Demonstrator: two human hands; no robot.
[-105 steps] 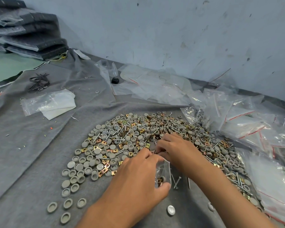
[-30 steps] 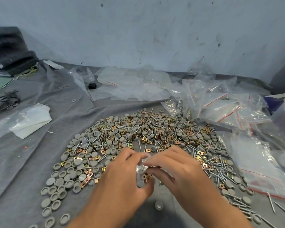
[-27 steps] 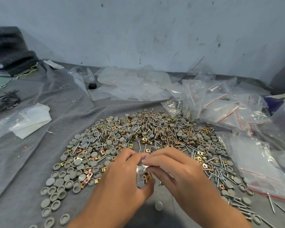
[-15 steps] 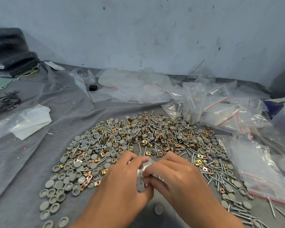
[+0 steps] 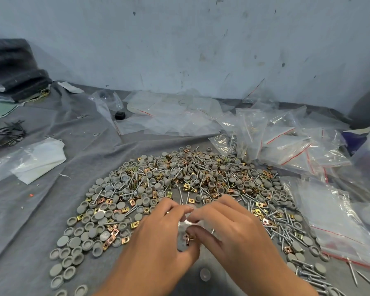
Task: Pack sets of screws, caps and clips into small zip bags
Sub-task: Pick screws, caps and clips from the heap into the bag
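Nearest to me, a single loose cap (image 5: 205, 274) lies on the cloth just below the two hands. My left hand (image 5: 158, 238) and right hand (image 5: 233, 229) meet over a small zip bag (image 5: 187, 226); the fingertips of both pinch its upper edge, fingers curled, so neither hand is free. Brass-coloured clips (image 5: 188, 237) show through the film low in the bag, between the two thumbs. I cannot tell whether screws or caps are already inside.

I judge the step in hand to be closing the bag's seal. Procedure: keep the contents settled at the bottom, clear of the strip; align both lips of the seal; press from one end to the other so that no gap remains. A clip caught in the strip would leave the bag open.

Just beyond the fingertips spreads the stock pile (image 5: 190, 180): grey caps, screws and clips mixed, caps thickest to the left of the left hand. To the right of the right hand lies a heap of clear zip bags (image 5: 286, 144) with red seal lines. Far left of the left hand rests a folded white sheet in plastic (image 5: 34, 161).

Everything sits on a creased grey cloth (image 5: 51, 210). Behind it stands a scuffed pale blue wall (image 5: 179, 43).
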